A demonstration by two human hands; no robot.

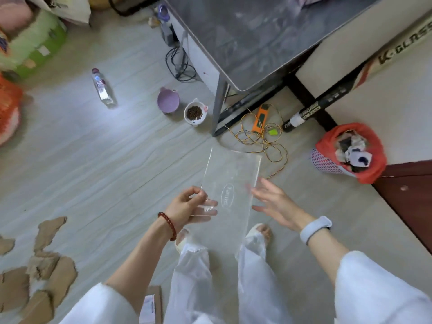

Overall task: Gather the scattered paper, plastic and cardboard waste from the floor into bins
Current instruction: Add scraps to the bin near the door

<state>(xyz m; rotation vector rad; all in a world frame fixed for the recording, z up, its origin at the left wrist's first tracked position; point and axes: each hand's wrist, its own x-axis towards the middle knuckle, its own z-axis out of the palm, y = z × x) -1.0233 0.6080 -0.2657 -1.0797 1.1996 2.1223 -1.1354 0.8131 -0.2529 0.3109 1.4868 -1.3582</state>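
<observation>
Clear plastic bag [230, 195] hangs in front of my legs, pinched at its near edge by my left hand [187, 205] so it drapes flat and easy to fold. My right hand [273, 202] hovers beside its other edge, fingers spread wide, holding nothing. The red-lined bin [327, 148] sits off to my right.
</observation>
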